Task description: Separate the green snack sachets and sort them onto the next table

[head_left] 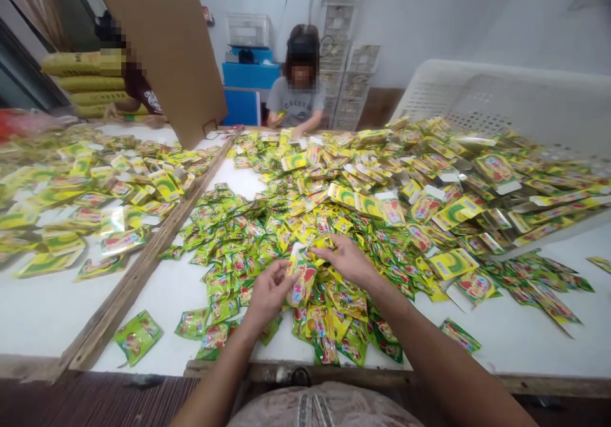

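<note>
My left hand (271, 292) is closed around a small printed carton (301, 280), yellow-green with a red picture, its white flap raised at the top. Just right of the carton's top, my right hand (347, 258) pinches a small yellow-green packet (325, 247) at the carton's top end. Whether the packet is partly inside the carton I cannot tell. Beneath and around both hands spreads a heap of small shiny green and yellow packets (233, 242). To the right lie many flat cartons (453, 266) of the same print, some with white flaps showing.
A wooden strip (157, 249) divides the white table. More cartons (62, 245) lie left of it. A white perforated crate (477, 96), tipped over, stands at the right behind the pile. A cardboard sheet (167, 51) stands upright at the back. Two people sit across the table.
</note>
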A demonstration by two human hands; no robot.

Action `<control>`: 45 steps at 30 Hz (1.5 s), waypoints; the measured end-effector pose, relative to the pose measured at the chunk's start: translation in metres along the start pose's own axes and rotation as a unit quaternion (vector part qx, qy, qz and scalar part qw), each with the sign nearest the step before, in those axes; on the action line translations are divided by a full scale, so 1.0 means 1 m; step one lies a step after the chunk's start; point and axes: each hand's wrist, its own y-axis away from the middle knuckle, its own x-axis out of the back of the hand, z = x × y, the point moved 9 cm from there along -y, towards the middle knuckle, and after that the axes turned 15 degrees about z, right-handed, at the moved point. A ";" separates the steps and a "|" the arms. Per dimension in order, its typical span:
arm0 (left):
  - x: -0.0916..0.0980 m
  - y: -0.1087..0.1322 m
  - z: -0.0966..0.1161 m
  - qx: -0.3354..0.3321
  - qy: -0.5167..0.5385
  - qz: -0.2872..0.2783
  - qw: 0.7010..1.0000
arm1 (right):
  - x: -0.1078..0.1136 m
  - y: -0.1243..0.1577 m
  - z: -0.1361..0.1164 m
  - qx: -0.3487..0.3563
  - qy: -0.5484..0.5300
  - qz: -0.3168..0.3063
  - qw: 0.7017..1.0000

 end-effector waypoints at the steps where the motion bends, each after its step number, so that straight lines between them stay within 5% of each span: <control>1: 0.002 0.000 0.000 -0.005 -0.002 -0.003 1.000 | -0.006 0.000 -0.002 0.013 0.015 -0.034 0.999; 4: 0.005 0.002 0.002 -0.028 -0.022 -0.026 0.999 | -0.011 0.002 -0.001 0.040 0.061 -0.066 0.995; 12: 0.002 0.000 -0.002 0.016 -0.015 -0.059 0.998 | -0.006 0.004 0.001 0.056 0.145 0.025 0.988; 18: 0.005 0.000 -0.014 0.077 0.060 0.001 0.995 | -0.016 0.023 0.000 0.090 0.069 0.048 0.992; 21: 0.003 0.002 -0.020 0.118 0.091 0.013 0.989 | -0.008 0.029 0.006 0.051 0.023 0.080 0.995; 24: 0.001 0.002 -0.017 0.127 0.110 0.015 0.986 | -0.001 0.034 -0.004 0.095 0.052 0.110 0.988; 28: 0.000 0.003 -0.014 0.107 0.093 0.001 0.990 | -0.005 0.039 -0.011 0.129 0.055 0.098 0.985; 35: 0.004 0.005 -0.021 0.111 0.108 0.000 0.988 | -0.027 0.049 -0.001 0.078 0.035 0.039 0.996; 40: 0.008 0.001 -0.014 0.082 0.110 0.023 0.990 | -0.015 0.052 -0.015 0.116 0.092 0.143 0.979; 45: 0.016 -0.001 -0.013 0.052 0.074 0.040 0.995 | -0.039 0.051 -0.013 0.080 0.079 0.052 0.992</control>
